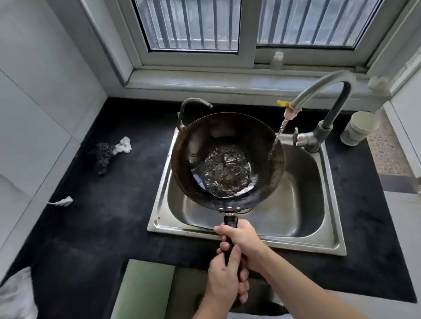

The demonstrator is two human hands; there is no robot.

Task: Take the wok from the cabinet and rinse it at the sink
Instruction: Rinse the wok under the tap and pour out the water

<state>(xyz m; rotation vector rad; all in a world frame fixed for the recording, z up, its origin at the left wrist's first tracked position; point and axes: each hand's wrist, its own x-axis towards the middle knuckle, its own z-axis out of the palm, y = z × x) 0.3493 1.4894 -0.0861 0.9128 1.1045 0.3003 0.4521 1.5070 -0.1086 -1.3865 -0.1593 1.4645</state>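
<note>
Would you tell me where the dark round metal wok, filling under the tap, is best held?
By its straight black handle, from the near side: it juts toward the person over the steel sink's front rim, away from the stream. Water pools in the wok, so two hands probably suit, right hand ahead of left hand.

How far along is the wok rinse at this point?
Done: the wok is out of the cabinet, held over the sink. In hand: left hand and right hand grip its handle while the faucet runs water into it, pooling. Left: pouring that water out.
</note>
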